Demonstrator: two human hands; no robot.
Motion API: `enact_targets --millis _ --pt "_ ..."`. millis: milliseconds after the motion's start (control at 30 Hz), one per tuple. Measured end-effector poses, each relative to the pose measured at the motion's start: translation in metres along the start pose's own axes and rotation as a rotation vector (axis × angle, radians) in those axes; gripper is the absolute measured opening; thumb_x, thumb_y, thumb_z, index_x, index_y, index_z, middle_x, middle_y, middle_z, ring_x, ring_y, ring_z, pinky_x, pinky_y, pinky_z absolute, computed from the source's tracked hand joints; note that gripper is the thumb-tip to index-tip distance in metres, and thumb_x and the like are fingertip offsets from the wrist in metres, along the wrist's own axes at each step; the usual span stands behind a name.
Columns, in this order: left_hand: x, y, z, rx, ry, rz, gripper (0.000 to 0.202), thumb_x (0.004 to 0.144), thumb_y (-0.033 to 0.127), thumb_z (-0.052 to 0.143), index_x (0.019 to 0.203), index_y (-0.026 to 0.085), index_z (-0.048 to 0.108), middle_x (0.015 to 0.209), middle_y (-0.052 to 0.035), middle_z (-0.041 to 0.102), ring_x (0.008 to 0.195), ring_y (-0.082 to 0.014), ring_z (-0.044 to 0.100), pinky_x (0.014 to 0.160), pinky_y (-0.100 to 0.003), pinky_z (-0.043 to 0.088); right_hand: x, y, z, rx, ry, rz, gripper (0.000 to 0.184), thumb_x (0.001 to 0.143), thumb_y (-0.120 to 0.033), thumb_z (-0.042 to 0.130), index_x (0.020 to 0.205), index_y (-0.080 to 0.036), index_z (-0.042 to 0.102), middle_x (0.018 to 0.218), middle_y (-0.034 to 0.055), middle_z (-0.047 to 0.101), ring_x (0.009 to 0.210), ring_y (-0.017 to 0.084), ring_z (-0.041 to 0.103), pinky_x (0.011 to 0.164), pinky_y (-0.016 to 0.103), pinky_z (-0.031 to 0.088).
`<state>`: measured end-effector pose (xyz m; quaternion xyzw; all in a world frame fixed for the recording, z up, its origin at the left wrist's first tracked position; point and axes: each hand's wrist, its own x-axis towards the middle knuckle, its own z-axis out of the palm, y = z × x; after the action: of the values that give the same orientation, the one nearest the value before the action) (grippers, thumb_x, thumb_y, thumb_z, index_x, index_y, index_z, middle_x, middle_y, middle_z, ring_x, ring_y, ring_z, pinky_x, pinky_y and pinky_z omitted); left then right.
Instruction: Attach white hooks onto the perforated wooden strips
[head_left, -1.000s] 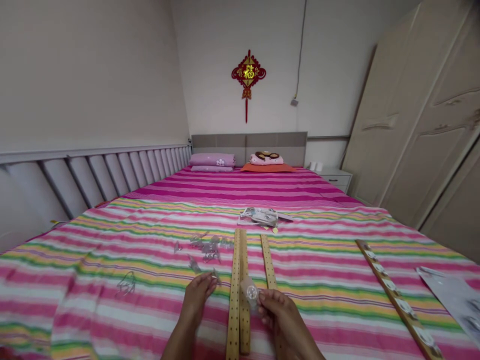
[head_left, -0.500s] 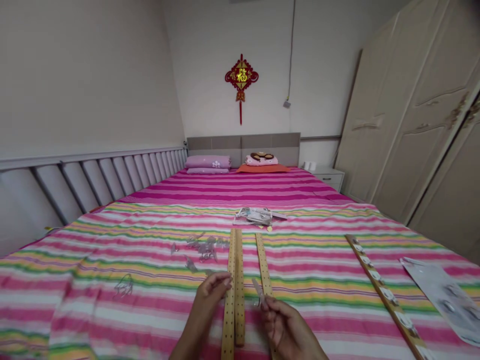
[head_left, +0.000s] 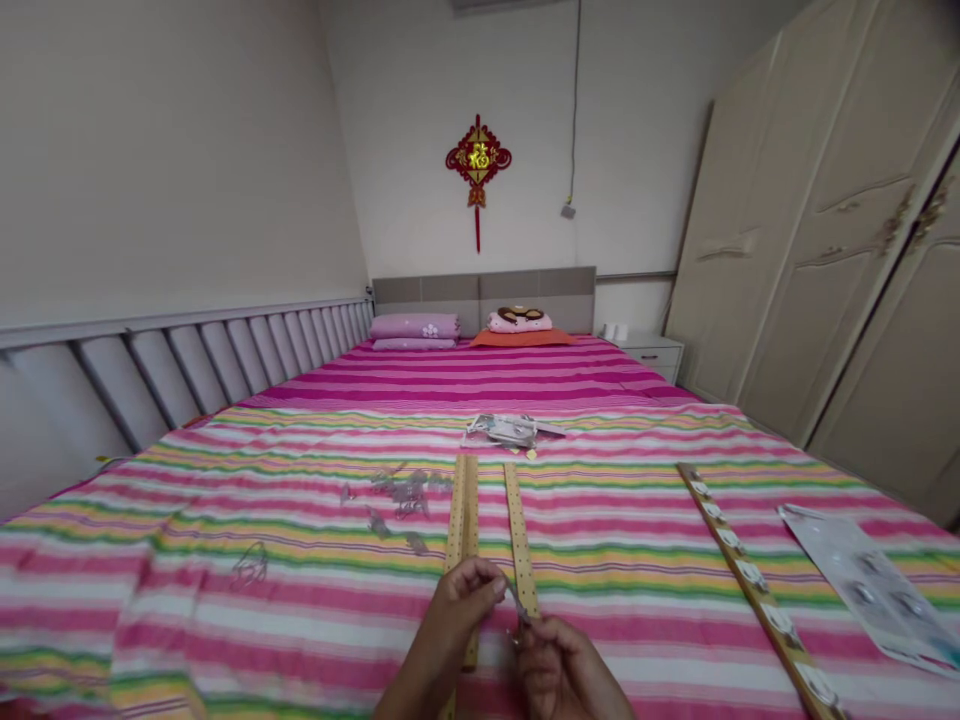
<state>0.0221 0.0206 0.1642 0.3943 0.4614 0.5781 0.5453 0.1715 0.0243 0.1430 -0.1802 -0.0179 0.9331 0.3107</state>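
My right hand [head_left: 564,662] pinches the lower end of a small see-through plastic packet [head_left: 516,600], with something shiny hanging by its fingertips. The thumb and finger of my left hand [head_left: 463,615] close on the packet's upper end. Beneath the left hand run two light wooden strips with holes [head_left: 470,500], lying side by side. Another perforated strip [head_left: 519,520] lies on the bed just behind the right hand. More small grey see-through packets [head_left: 409,492] are scattered to the left of the strips; what is inside them is too small to make out.
On the right a wooden strip carrying several white round pieces [head_left: 750,573] lies beside a clear plastic package [head_left: 874,585]. A clear bag [head_left: 506,430] sits beyond the strips. Thin wire-like loops [head_left: 251,565] rest at left on the striped bedspread [head_left: 322,620].
My left hand has moved right, from above the paired strips to the packet, and now grips its upper end. The right hand still holds the packet. The view has shifted slightly.
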Motion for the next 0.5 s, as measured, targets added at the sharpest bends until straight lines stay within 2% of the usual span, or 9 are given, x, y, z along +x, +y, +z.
enact_targets --millis 133,233,300,367,500 --pt "0.000 0.002 0.000 0.041 -0.053 -0.015 0.038 0.059 0.047 0.078 0.068 0.015 0.058 0.061 0.0012 0.058 0.059 -0.0104 0.051 0.059 -0.022 0.038 -0.005 0.005 -0.007 -0.183 0.120 -0.053 0.014 0.064 -0.013 0.075 0.068 -0.009 0.062 0.056 0.0026 0.065 0.038 0.004 0.051 0.035 0.011 0.034" --pt "-0.004 0.012 0.002 0.116 -0.039 -0.006 0.037 0.060 0.046 0.077 0.070 0.015 0.060 0.065 0.0004 0.059 0.064 -0.0113 0.053 0.064 -0.022 0.039 -0.011 0.005 -0.012 -0.389 0.209 -0.260 0.022 0.063 -0.024 0.079 0.069 -0.011 0.063 0.059 0.0023 0.066 0.037 0.005 0.051 0.035 0.014 0.034" --pt "-0.006 0.018 0.004 0.160 -0.034 -0.020 0.036 0.061 0.046 0.076 0.071 0.015 0.060 0.066 0.0003 0.060 0.065 -0.0113 0.053 0.064 -0.022 0.039 -0.016 0.002 -0.014 -0.514 0.232 -0.430 0.029 0.061 -0.034 0.081 0.068 -0.012 0.062 0.056 0.0003 0.064 0.036 0.005 0.048 0.034 0.014 0.031" --pt "-0.007 0.019 0.006 0.188 -0.040 -0.047 0.036 0.061 0.046 0.076 0.069 0.015 0.060 0.065 0.0003 0.060 0.063 -0.0111 0.052 0.063 -0.022 0.039 -0.021 -0.001 -0.016 -0.626 0.240 -0.537 0.036 0.062 -0.045 0.079 0.066 -0.013 0.062 0.052 -0.0012 0.061 0.036 0.005 0.046 0.035 0.016 0.030" --pt "-0.004 0.008 0.009 0.222 -0.027 -0.083 0.038 0.055 0.047 0.078 0.066 0.015 0.060 0.061 0.0009 0.059 0.061 -0.0112 0.051 0.062 -0.023 0.039 -0.027 -0.004 -0.022 -0.825 0.249 -0.587 0.045 0.060 -0.057 0.076 0.063 -0.014 0.060 0.040 -0.0037 0.053 0.034 0.006 0.042 0.038 0.018 0.030"
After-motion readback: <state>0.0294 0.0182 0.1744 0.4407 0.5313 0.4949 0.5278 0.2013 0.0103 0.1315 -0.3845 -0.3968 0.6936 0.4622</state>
